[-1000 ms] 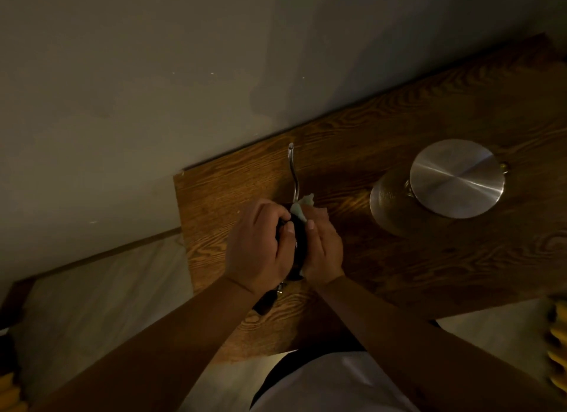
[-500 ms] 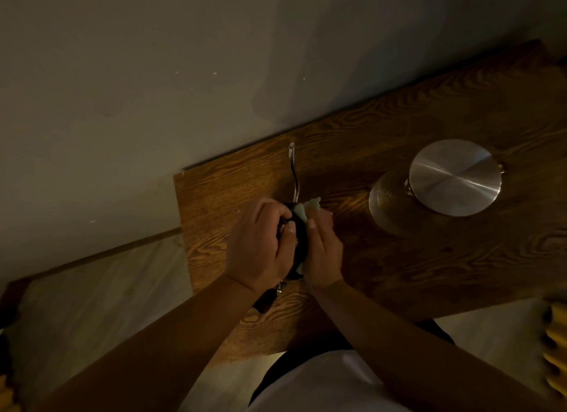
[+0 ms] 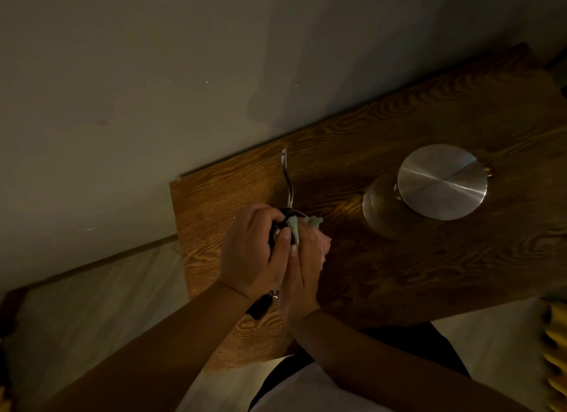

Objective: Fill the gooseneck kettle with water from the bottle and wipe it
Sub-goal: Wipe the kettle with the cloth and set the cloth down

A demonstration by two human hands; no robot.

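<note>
2 hands (image 3: 254, 252), 1 kettle (image 3: 287, 178), 1 cloth (image 3: 310, 224), 1 lid (image 3: 441, 181)

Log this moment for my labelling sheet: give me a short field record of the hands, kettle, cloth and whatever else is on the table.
left hand: clasps kettle body from the left
right hand: presses cloth against kettle's right side
kettle: dark, mostly hidden by the hands
spout: thin, curved, points toward the wall
cloth: pale, bunched, peeks out above right hand
lidded pot: metal, right of kettle, apart from it
table: dark wood grain
bottle: not seen
</note>
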